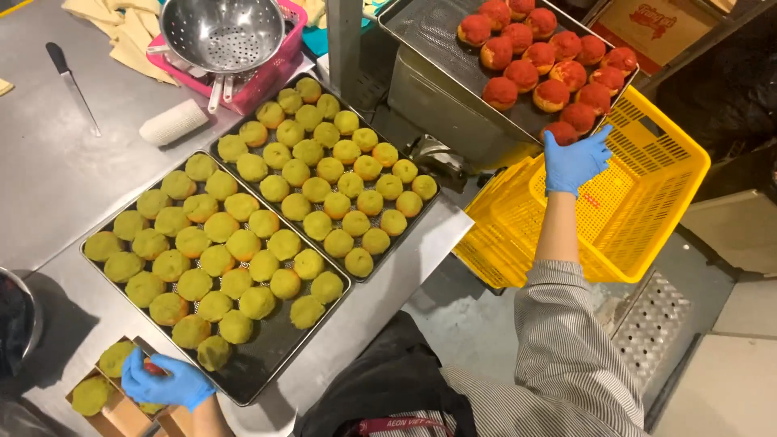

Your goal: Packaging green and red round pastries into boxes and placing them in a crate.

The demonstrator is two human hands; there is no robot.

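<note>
Blue-gloved right hand (573, 160), fingers spread loose, touches a red-topped bun (560, 132) at the near corner of the upper tray (429, 28), above a yellow basket (647, 202). Left hand (168, 383), also gloved, grips a red item over a cardboard box (121, 413) holding green buns (91, 395).

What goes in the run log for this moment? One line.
left hand: on green bun in box | right hand: at red bun on tray
</note>
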